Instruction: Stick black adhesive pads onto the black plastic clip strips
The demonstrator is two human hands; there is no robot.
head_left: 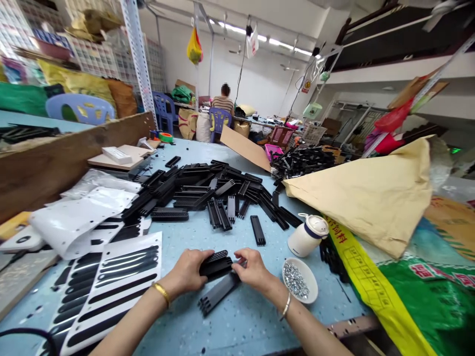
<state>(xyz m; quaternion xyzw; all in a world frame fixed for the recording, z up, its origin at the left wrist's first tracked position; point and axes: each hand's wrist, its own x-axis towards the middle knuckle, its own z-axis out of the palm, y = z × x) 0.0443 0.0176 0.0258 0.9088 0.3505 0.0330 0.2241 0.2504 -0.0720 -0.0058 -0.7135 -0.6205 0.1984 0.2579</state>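
Near the table's front, my left hand (191,269) is closed round the left end of a black plastic part (217,267), with a textured black strip (218,255) on its far side. The fingers of my right hand (249,267) are pinched at the right end of the same part; whatever small thing they may hold is hidden. Below them a flat dark grey piece (218,295) lies slanted on the table, its upper end under my right fingers. A white bowl of small metal pieces (297,281) stands right of my right hand.
A large pile of black parts (200,185) spreads across the blue table (178,326). One part (258,230) lies apart. A white lidded jar (308,235) stands behind the bowl. Sheets with black strips (118,287) lie left, sacks (371,188) right. A person (223,101) sits far back.
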